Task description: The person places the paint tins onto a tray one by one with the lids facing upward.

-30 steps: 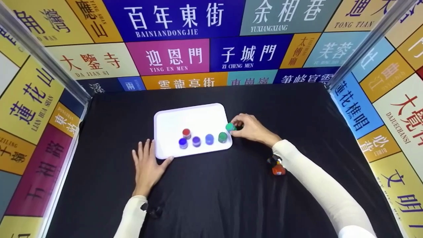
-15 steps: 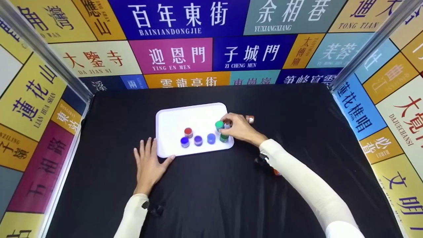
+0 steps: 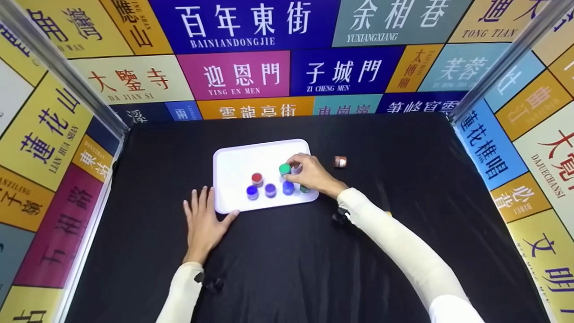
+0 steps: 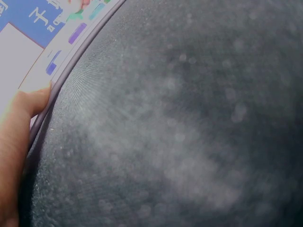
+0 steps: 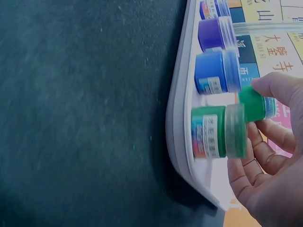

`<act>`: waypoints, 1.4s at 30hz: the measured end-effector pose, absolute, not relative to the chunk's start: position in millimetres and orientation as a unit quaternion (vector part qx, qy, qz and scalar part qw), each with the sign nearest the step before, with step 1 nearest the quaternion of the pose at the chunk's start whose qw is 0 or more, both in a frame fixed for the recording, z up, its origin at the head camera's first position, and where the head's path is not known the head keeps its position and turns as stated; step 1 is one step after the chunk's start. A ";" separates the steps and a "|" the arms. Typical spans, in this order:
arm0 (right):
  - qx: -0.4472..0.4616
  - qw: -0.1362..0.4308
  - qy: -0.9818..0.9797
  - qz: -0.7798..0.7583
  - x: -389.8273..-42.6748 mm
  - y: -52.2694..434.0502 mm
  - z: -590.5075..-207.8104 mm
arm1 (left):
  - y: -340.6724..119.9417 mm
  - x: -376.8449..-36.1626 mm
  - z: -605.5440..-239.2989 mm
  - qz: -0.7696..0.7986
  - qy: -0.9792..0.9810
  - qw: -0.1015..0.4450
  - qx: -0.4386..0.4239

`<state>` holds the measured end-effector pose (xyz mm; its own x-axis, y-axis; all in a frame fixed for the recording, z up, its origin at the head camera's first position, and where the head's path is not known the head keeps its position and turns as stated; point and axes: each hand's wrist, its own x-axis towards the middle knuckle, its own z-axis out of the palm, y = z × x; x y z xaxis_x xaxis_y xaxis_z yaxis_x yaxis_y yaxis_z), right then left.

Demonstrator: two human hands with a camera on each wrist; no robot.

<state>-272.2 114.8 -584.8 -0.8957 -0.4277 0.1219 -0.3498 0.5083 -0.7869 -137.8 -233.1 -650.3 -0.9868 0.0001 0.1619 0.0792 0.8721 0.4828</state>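
Note:
My right hand (image 3: 314,174) pinches a bright green paint jar (image 5: 253,102) between thumb and fingers, above the white tray (image 3: 240,154). Along the tray's near side stand a dark blue jar (image 3: 252,193), a purple jar (image 3: 270,190), a blue jar (image 5: 212,71) and a darker green jar (image 5: 208,132). The head view shows that darker green jar mostly covered by the right hand. A red jar (image 3: 257,179) stands just behind the dark blue one. At the tray's near left corner lies my left hand (image 3: 204,231), fingers spread, thumb touching the rim.
A brownish-red jar (image 3: 341,162) lies on the black cloth (image 3: 381,139) right of the tray. A yellow bit (image 3: 389,214) shows beside the right sleeve, the rest hidden. Panels with printed characters (image 3: 233,75) wall in the back and sides.
My right hand has carried the bright green jar leftward, from the tray's right edge to behind the blue jar. The brownish-red jar has come into view. The left hand stays at the tray corner.

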 end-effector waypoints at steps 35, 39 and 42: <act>-0.268 0.072 0.894 -0.353 -271.0 99.8 -578.3 | -233.1 -137.7 -650.5 -0.253 -0.964 0.081 -0.020; -0.279 0.047 0.895 -0.345 -271.3 114.8 -572.7 | -233.7 -138.0 -650.0 -0.253 -0.964 0.079 -0.018; -0.283 0.034 0.895 -0.345 -270.5 127.3 -567.8 | -234.1 -137.5 -650.1 -0.254 -0.964 0.077 -0.018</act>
<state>-270.5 127.3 -567.8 -0.8380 -0.5288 0.1344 -0.4823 0.6027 -0.6358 -137.5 -234.1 -650.1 -0.9874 -0.0047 0.1581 0.0739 0.8701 0.4872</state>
